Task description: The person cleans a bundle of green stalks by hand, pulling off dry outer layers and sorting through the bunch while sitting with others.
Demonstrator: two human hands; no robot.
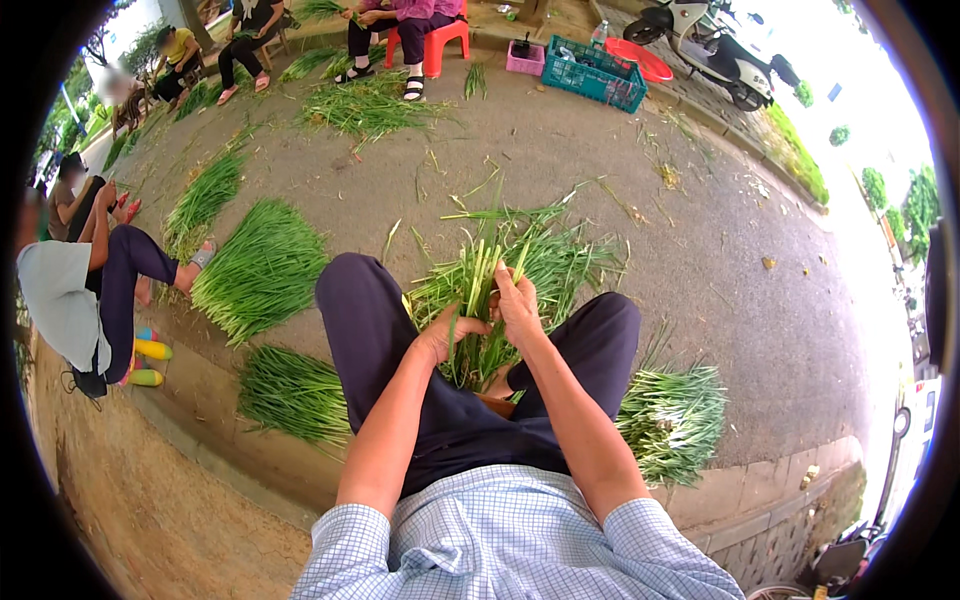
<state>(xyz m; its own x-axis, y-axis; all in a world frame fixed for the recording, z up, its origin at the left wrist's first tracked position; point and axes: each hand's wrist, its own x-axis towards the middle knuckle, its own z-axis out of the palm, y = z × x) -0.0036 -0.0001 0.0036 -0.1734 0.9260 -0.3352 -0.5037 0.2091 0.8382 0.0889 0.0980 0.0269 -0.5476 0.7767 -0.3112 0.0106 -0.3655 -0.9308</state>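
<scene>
Between my knees, my left hand is closed around the lower part of a bunch of chives, with some leaves hanging below it. Higher up, my right hand pinches stalks of the same bunch, thumb and fingers pressed together. The stalks' pale ends point away from me. Beneath and beyond my hands, a loose heap of chives spreads over the pavement. Beside my right thigh lies a neat pile of chives, pale ends showing. To my left sits another pile.
A large chive pile lies left, near a seated person in a light shirt. Other people sit farther back, one on a red stool. A teal crate, a red basin and a scooter stand at the back.
</scene>
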